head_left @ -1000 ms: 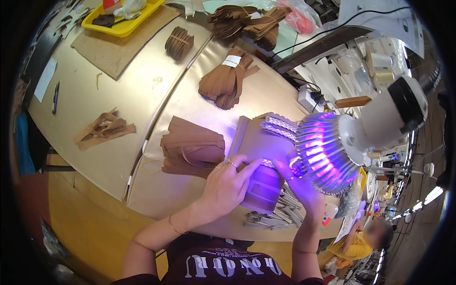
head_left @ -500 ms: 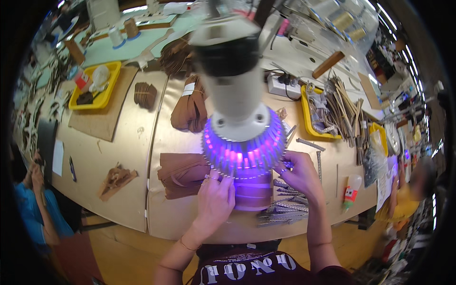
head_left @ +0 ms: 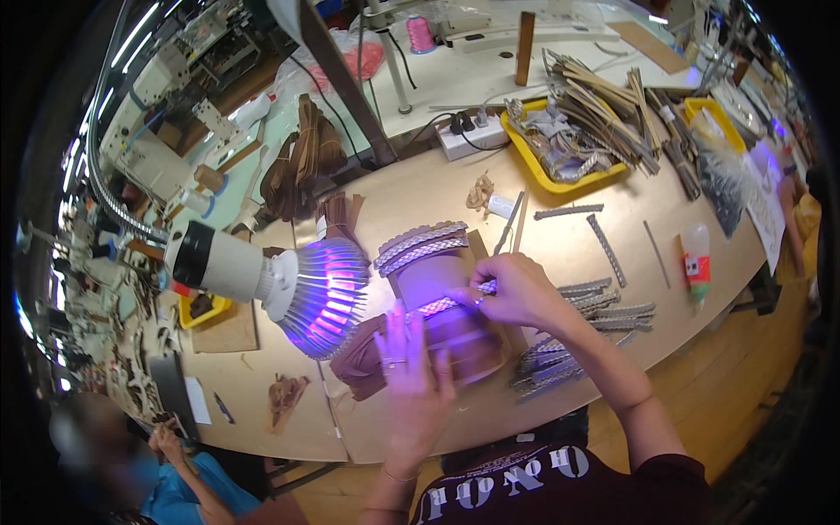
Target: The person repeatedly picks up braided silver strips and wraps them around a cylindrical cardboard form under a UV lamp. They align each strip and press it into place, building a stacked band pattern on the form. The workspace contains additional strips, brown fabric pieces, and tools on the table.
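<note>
Right between the two sets of fingers, a braided strip point(head_left: 436, 306) lies across a panel point(head_left: 429, 276) lit purple. At its right end, the right hand point(head_left: 516, 293) has thumb and forefinger pinched together on it; at its left end, the left hand point(head_left: 415, 363) stretches its fingers out, slightly parted, though whether they press the strip I cannot tell. Beyond the fingertips, more braided strips point(head_left: 424, 249) cross the panel's far end. Just left of the left fingers sits a brown bundle point(head_left: 357, 366), with a glowing lamp point(head_left: 322, 299) above. Right of the right fingers, loose braids point(head_left: 604, 306) lie heaped.
</note>
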A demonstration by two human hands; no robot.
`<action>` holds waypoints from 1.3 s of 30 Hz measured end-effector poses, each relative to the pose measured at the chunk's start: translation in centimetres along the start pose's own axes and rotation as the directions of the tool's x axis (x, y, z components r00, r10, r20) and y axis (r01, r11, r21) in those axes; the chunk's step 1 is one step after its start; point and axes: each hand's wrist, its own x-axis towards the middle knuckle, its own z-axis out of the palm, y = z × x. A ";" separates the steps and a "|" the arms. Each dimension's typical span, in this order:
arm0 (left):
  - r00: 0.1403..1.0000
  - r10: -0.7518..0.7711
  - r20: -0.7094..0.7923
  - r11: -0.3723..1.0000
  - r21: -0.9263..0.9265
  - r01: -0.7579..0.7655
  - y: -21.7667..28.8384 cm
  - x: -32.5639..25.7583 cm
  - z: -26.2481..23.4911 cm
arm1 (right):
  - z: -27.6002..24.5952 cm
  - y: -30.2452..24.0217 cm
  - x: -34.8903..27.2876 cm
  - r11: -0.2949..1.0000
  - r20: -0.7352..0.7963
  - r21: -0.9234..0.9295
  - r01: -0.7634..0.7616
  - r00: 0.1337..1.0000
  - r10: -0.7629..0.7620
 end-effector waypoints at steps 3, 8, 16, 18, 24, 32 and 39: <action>0.988 0.013 0.152 0.997 -0.079 -0.001 0.9 0.5 0.4 | 0.6 -0.5 0.2 0.997 -0.017 0.031 0.065 0.998 -0.064; 0.974 -0.022 0.227 0.995 -0.088 0.043 0.7 1.2 0.6 | -0.9 0.3 0.0 0.994 0.031 0.105 -0.016 0.999 0.013; 0.969 -0.063 0.239 0.997 -0.016 0.069 1.3 1.3 0.7 | -1.3 3.1 -0.8 0.930 0.111 0.363 -0.053 0.994 0.013; 0.968 -0.070 0.242 0.997 -0.008 0.074 1.5 1.4 0.6 | -0.8 3.6 -0.8 0.918 0.119 0.393 -0.044 0.993 -0.003; 0.967 -0.073 0.246 0.997 0.014 0.071 1.5 1.5 0.5 | 0.5 4.1 -1.1 0.870 0.067 0.492 -0.015 0.998 -0.021; 0.966 -0.069 0.249 0.998 0.016 0.067 1.6 1.6 0.4 | 1.6 4.6 -1.4 0.846 0.096 0.531 -0.036 0.995 -0.018; 0.961 -0.095 0.261 0.995 0.000 0.099 1.7 1.5 0.4 | 2.8 4.9 -1.6 0.832 0.069 0.555 -0.022 0.997 -0.019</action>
